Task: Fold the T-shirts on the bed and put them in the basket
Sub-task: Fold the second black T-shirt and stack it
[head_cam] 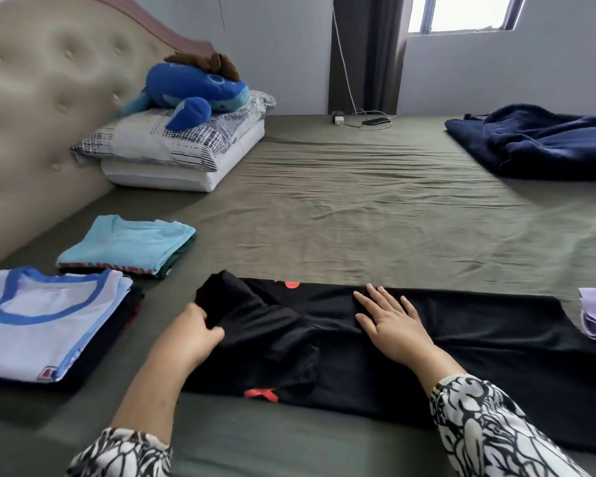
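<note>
We see a matt black cloth T-shirt [461, 325] on the bed [358, 201], whose olive sheet is wrinkled, dull cotton. At ten o'clock the headboard [42, 98] looks like smooth, tufted leatherette; at two o'clock the navy blanket [537, 142] is fuzzy fleece; the toy [193, 87] is plush.

The bed [358, 208], in wrinkled olive sheet, carries a spread black T-shirt [479, 325], two folded stacks [124, 246], stacked pillows [172, 156], and a navy blanket [537, 142].
</note>
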